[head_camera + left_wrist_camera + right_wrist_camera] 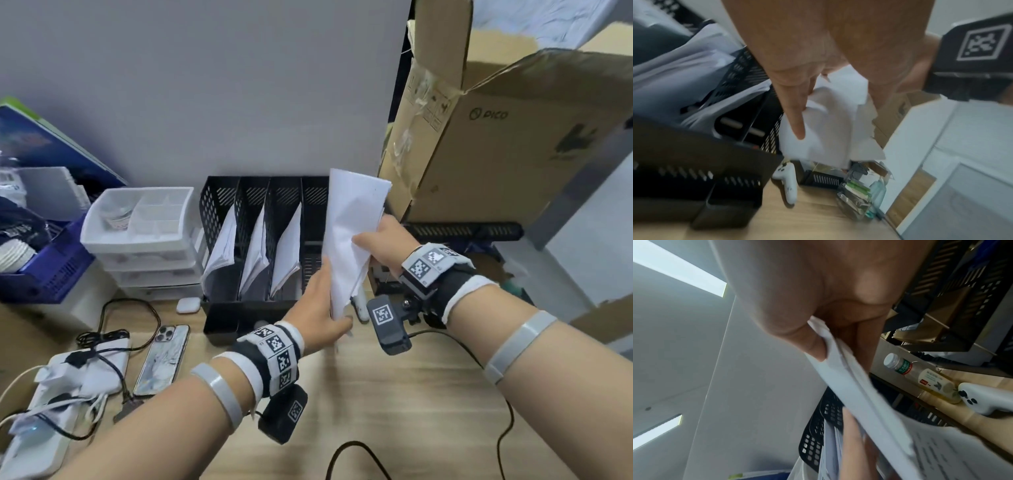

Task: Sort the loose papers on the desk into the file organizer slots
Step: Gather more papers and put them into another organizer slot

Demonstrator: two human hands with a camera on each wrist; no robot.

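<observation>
A bundle of white papers [352, 226] stands upright in the air over the rightmost slot of the black file organizer [219, 202]. My left hand [317, 308] grips the bundle's lower end, thumb in front. My right hand [380, 245] pinches its right edge higher up. In the left wrist view the papers [830, 129] hang between my fingers [797, 120] beside the organizer [748, 76]. The right wrist view shows my thumb [797, 339] pressed on the sheets [855, 395]. The three left slots each hold leaning papers [224, 243]; the rightmost slot looks empty.
A large cardboard box [513, 137] stands right of the organizer. White drawers [144, 236] and a blue basket [51, 270] sit to its left. A phone [164, 359], power strip [51, 404] and cables lie front left. A white controller [787, 183] and a bottle [920, 376] lie behind the papers.
</observation>
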